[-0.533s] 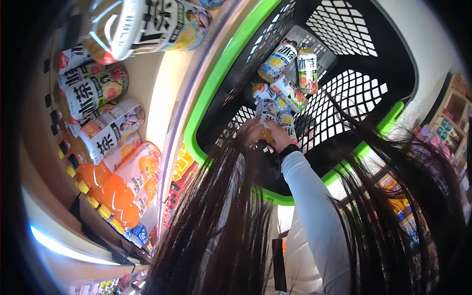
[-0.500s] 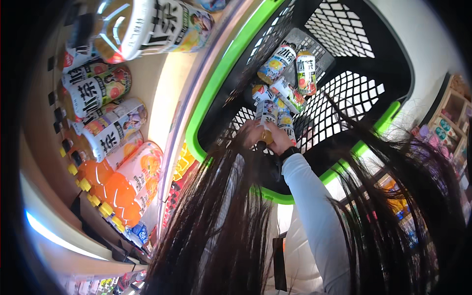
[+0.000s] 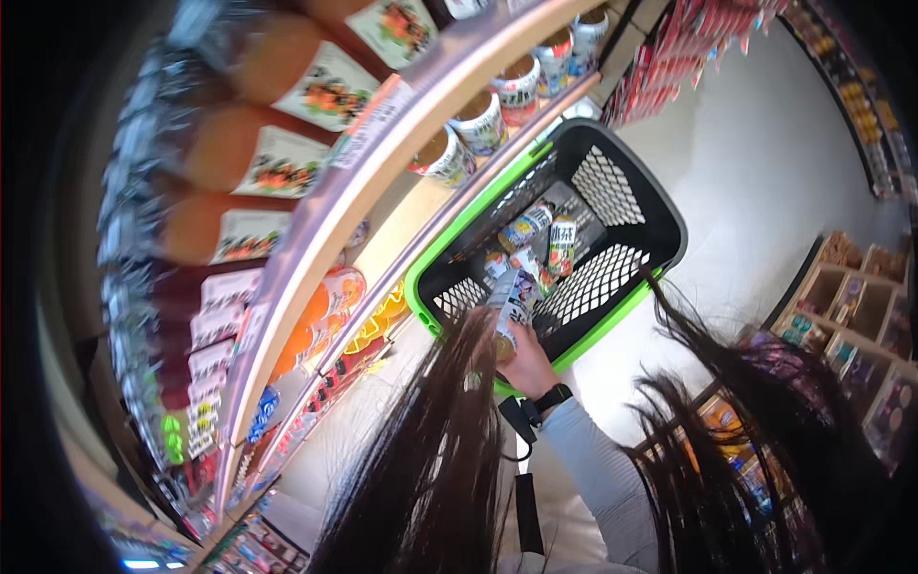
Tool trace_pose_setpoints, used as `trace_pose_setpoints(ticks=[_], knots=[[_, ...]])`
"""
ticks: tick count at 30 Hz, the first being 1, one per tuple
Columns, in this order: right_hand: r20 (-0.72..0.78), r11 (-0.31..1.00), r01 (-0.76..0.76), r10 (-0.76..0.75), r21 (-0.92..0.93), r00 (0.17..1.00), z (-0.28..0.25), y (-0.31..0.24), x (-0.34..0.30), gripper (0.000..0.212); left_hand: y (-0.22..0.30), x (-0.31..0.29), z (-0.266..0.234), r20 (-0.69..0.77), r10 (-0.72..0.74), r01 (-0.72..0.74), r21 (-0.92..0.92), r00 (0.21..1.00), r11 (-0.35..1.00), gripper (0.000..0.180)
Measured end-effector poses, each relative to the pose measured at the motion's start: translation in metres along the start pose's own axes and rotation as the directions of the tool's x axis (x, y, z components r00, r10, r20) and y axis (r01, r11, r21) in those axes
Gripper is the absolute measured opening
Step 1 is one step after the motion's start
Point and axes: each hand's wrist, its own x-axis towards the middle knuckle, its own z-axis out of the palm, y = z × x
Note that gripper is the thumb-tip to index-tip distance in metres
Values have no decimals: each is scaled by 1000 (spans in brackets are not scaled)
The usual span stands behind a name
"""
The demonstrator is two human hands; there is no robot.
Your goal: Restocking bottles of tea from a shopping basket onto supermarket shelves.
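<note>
R hand (image 3: 526, 359) on near side of the basket, grip closed round a bottle w/ white label (image 3: 514, 298), neck end toward the wearer, bottom pointing into the basket; L hand (image 3: 481, 337) mostly behind dark hair (image 3: 411, 459), close to same bottle, can't tell if its grip is clenched or released. Black band (image 3: 553, 397) on R wrist, pale grey sleeve (image 3: 598, 478) below it

Held bottle is at/over near end of black mesh basket (image 3: 612, 187) w/ green edging; more bottles inside, past the hand: one w/ blue & yellow label (image 3: 527, 226), one w/ green & red label (image 3: 561, 246) beside it, others partly hidden nearer the hand. Black handle (image 3: 529, 517) below R wrist, near the sleeve

Basket stands just beside shelving on L: brown-drink bottles (image 3: 229, 143) on upper shelf, white-labelled tubby bottles (image 3: 478, 120) a level down, orange-drink bottles (image 3: 320, 320) nearer. Pale floor (image 3: 736, 172) beyond basket, compartmented display (image 3: 832, 306) far R, well apart
</note>
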Motion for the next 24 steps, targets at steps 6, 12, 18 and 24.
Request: trace_pose_setpoints(ticks=[6, 12, 18, 24], knots=[[201, 874, -448, 412, 189, 889, 74, -53, -77, 43, 38, -125, 2, -114, 305, -325, -378, 945, 867, 53], [435, 862, -506, 470, -37, 768, 109, -54, -149, 52, 46, -214, -3, -275, 465, -418, 214, 842, 883, 103], [563, 808, 25, 387, -589, 730, 127, 9, -177, 65, 49, -293, -37, -405, 510, -438, 262, 759, 860, 103], [407, 732, -602, 679, -319, 610, 207, 31, -270, 48, 27, -380, -55, -513, 615, -454, 415, 599, 788, 97]])
